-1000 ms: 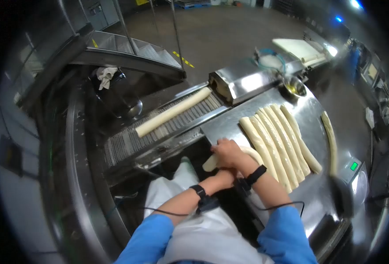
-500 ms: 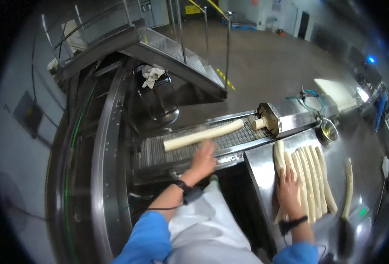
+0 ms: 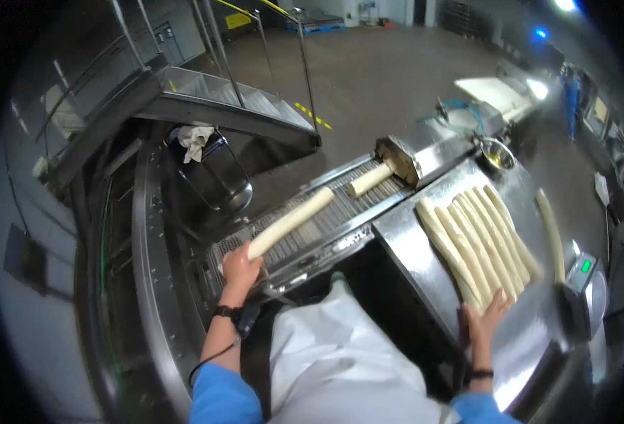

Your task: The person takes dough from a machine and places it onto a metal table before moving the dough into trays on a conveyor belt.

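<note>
My left hand (image 3: 241, 267) is closed around the near end of a pale dough log (image 3: 292, 222), which lies along a metal mesh conveyor (image 3: 319, 227). Behind it, a second dough log (image 3: 370, 180) sticks out of the machine's outlet (image 3: 399, 161). On the steel table, several long dough logs (image 3: 476, 244) lie side by side in a row. My right hand (image 3: 488, 314) rests at their near ends with its fingers apart, touching the dough.
One separate dough strip (image 3: 550, 237) lies to the right, near a scale (image 3: 584, 283) with a green display. A metal bowl (image 3: 497, 154) with yellow liquid sits at the table's back. Left are a chair (image 3: 213, 169) with a cloth and metal stairs (image 3: 234, 99).
My left hand has moved to the near end of the conveyor's dough log and closed on it. My right hand has slid down to the row's near ends. More dough protrudes from the machine.
</note>
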Available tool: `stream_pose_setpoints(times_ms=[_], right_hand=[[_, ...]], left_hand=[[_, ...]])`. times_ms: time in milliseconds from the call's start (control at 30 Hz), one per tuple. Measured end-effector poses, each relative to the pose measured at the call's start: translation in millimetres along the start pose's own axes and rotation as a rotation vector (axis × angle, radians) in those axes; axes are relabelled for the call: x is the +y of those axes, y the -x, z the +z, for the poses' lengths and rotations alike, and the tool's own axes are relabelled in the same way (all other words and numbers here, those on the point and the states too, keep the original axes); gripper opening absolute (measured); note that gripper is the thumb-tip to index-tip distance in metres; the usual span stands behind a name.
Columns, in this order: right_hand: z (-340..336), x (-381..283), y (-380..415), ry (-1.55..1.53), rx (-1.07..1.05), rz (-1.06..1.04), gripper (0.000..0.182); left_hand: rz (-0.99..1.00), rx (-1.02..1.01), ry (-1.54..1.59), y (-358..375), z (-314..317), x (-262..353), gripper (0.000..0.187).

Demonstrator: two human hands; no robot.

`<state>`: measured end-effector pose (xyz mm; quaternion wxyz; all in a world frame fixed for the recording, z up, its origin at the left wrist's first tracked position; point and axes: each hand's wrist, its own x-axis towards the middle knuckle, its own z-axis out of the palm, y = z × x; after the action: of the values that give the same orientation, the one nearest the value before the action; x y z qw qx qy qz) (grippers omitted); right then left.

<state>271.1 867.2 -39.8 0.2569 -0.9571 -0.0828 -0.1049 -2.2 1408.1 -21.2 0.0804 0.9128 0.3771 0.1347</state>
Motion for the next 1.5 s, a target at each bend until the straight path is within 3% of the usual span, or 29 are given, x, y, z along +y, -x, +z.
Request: stream_pose_setpoints(times_ms=[267, 367, 467, 567, 633, 667, 700, 767, 833, 900, 967, 1033, 1067, 1133, 1167, 1200, 1233, 1300, 1367, 1500], right_hand=[[-6.6, -14.9, -24.8, -0.107, -0.057, 0.103, 0.112], [-4.2, 4.1, -30.9, -0.111, -0.059, 0.004, 0.107], [-12.5, -3.7, -27.4, 0.120, -0.040, -0.093, 0.089], [-26.7, -35.3, -13.1, 0.170, 0.005, -0.216, 0.082], [-23.8, -50.2, -8.0, 0.167, 0.042, -0.315, 0.076], [-18.4, -58.8, -5.3, 0.016, 0.000, -0.326, 0.074], [-11.5, -64.2, -3.4, -0.134, -0.040, -0.335, 0.072], [13.3, -76.7, -2.1, -0.202, -0.047, -0.460, 0.063], [29.8, -113.3, 6.1, -0.334, -0.129, -0.526, 0.059], [36.6, -154.2, 9.0, -0.475, -0.278, -0.582, 0.061], [27.1, -196.0, 6.6, -0.578, -0.389, -0.626, 0.062], [25.4, -218.1, 2.7, -0.810, -0.360, -0.608, 0.057], [20.2, -217.8, -2.5, -0.808, -0.359, -0.611, 0.057], [4.1, -212.2, -11.2, -0.954, -0.704, -0.181, 0.052], [-9.1, -206.5, -14.1, -0.766, -0.491, -0.255, 0.047], [-23.7, -196.7, -21.9, -0.527, -0.401, -0.329, 0.045], [-19.0, -172.8, -28.7, -0.547, -0.355, -0.341, 0.042], [-24.4, -131.9, -35.9, -0.435, -0.401, -0.256, 0.047], [-30.5, -103.8, -29.7, -0.101, -0.304, -0.221, 0.059], [-35.4, -38.9, 0.7, 0.226, -0.088, -0.414, 0.072]], left_hand=[[0.186, 0.114, 0.098, 29.5, -7.0, 2.7, 0.048], [0.171, 0.153, 0.113, 48.5, -18.8, -22.0, 0.045], [0.011, 0.124, 0.060, 65.1, -38.0, -27.6, 0.043], [-0.097, 0.122, -0.044, 74.3, -43.0, -31.5, 0.040], [-0.270, 0.016, 0.062, 70.0, -42.0, -30.3, 0.037], [-0.364, -0.049, 0.247, 67.1, -41.8, -29.9, 0.038], [-0.365, -0.050, 0.244, 67.7, -35.4, -26.9, 0.038], [-0.774, -0.348, 1.344, 69.0, -18.4, -7.3, 0.033], [-0.410, -0.578, 1.173, 62.0, -37.8, 69.9, 0.041], [-0.092, -0.682, 1.202, 51.9, -62.1, 140.3, 0.033], [0.096, -0.837, 1.208, 38.0, -72.7, 183.7, 0.043], [0.209, -1.039, 1.471, 27.0, -108.1, 228.2, 0.050], [0.296, -1.035, 1.579, 22.2, -109.8, 238.0, 0.054], [0.304, -1.046, 1.759, 10.8, -109.1, 249.8, 0.057], [0.309, -1.053, 1.939, 6.4, -108.1, 254.3, 0.062], [0.170, -1.025, 1.971, 2.6, -105.2, 258.9, 0.063], [0.031, -0.996, 2.000, -1.1, -98.8, 261.0, 0.065], [0.022, -1.029, 1.964, -14.6, -52.3, 232.3, 0.058], [0.025, -0.582, 1.495, -20.5, -27.8, 200.6, 0.051], [-0.010, -0.080, 0.726, -43.0, -3.5, 115.8, 0.062]])
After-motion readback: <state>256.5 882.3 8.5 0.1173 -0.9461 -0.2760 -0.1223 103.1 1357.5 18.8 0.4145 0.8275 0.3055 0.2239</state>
